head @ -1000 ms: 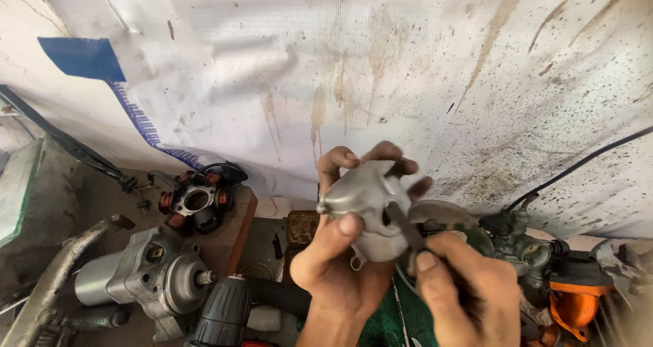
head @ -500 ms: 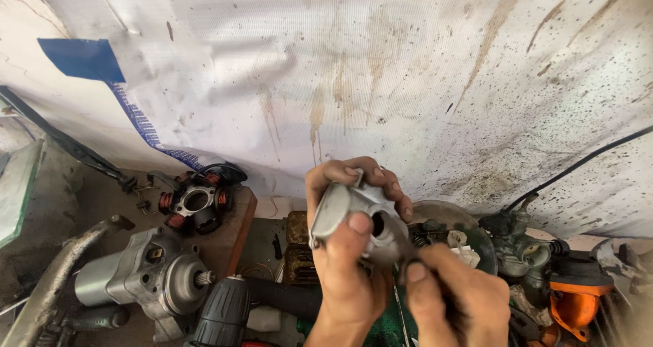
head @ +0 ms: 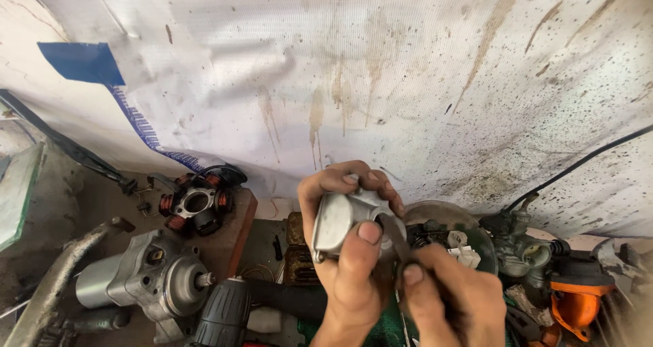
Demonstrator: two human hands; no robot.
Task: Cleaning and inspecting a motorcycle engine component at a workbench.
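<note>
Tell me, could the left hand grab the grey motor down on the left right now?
Probably not yet: the left hand is wrapped around a small grey metal part. The grey motor itself lies uncovered, with nothing between.

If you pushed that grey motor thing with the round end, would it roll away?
Probably not far. The grey motor has a round barrel but also lumpy cast brackets, which would likely stop a roll. It looks like solid metal, so it is probably heavy for its size and stiff. It lies wedged beside a curved metal bar and a black tool, so a push may hardly shift it.

A grey starter motor lies left – copper-wound stator behind it, orange part far right.
</note>
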